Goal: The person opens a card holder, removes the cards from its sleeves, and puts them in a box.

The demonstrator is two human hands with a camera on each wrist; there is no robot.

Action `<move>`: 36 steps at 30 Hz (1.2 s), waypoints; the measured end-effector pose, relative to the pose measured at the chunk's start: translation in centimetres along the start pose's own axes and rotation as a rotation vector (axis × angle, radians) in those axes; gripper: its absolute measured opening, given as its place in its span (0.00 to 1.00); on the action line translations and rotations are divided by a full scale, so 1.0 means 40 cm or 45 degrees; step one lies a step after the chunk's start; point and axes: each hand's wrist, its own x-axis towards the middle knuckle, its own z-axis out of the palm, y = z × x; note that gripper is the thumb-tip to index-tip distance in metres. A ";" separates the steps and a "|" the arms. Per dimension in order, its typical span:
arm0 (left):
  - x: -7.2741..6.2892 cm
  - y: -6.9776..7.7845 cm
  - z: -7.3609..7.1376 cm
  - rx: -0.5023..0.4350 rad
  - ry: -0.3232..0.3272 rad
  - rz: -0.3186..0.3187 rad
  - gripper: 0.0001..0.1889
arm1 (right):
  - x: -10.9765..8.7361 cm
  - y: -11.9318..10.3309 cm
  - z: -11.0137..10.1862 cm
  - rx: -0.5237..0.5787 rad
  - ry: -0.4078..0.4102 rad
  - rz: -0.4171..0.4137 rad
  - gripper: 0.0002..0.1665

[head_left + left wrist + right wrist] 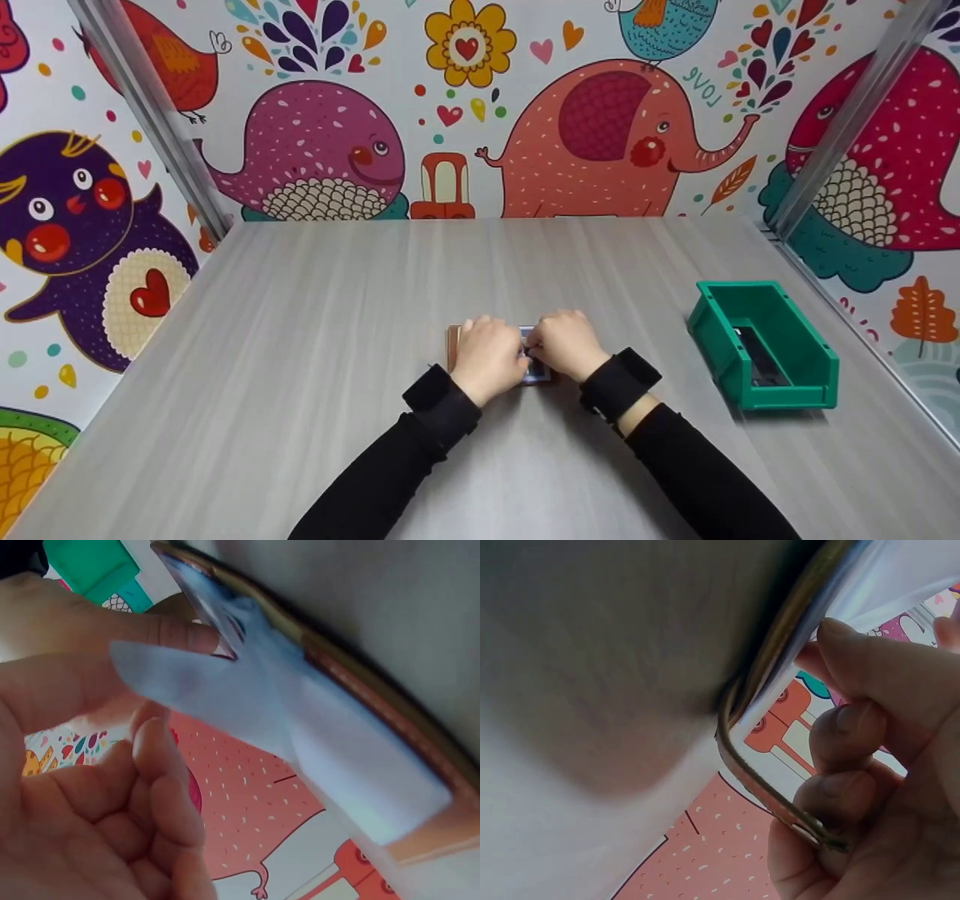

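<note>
A thin brown wallet-like holder [453, 346] lies on the table under both hands. A glossy picture panel [537, 369] shows at its right part. My left hand [489, 358] bends over the holder. In the left wrist view it pinches a translucent whitish sleeve [191, 686] that stands up from the holder, other fingers curled. My right hand [568, 345] is close beside it, its thumb [870, 652] against the holder's inner edge and fingers bent behind. A raised brown flap [761, 791] reaches to those fingers. What lies between the fingertips is partly hidden.
To the right on the table stands a green open bin [814, 352] with a flat dark object [759, 360] in it. Printed cartoon walls [465, 112] enclose the wood-grain table [315, 300] at the back and both sides.
</note>
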 end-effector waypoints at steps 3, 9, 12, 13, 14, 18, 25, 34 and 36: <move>0.000 0.004 0.005 0.029 -0.015 0.011 0.17 | 0.000 -0.001 0.001 -0.004 -0.007 0.003 0.05; -0.003 0.002 0.018 0.070 -0.013 0.036 0.18 | 0.001 -0.001 -0.001 0.000 -0.025 -0.005 0.05; -0.004 0.002 0.019 0.060 -0.022 0.035 0.19 | 0.000 0.000 -0.002 0.011 -0.029 -0.003 0.05; -0.005 0.002 0.019 0.058 -0.024 0.034 0.20 | 0.000 0.001 -0.002 0.017 -0.033 0.001 0.05; -0.005 0.002 0.019 0.056 -0.028 0.033 0.20 | 0.000 0.001 -0.002 0.013 -0.033 0.001 0.05; -0.007 -0.001 0.018 0.071 -0.033 0.029 0.19 | 0.000 0.002 -0.002 0.009 -0.042 0.004 0.04; -0.012 -0.004 0.020 0.109 0.030 0.051 0.19 | 0.000 0.003 0.000 -0.008 -0.036 0.000 0.06; -0.009 -0.012 0.027 0.060 0.101 0.047 0.18 | 0.001 0.004 0.000 -0.003 -0.032 -0.009 0.06; -0.009 -0.014 0.026 0.055 0.109 0.048 0.17 | 0.000 0.005 0.000 -0.001 -0.033 -0.005 0.06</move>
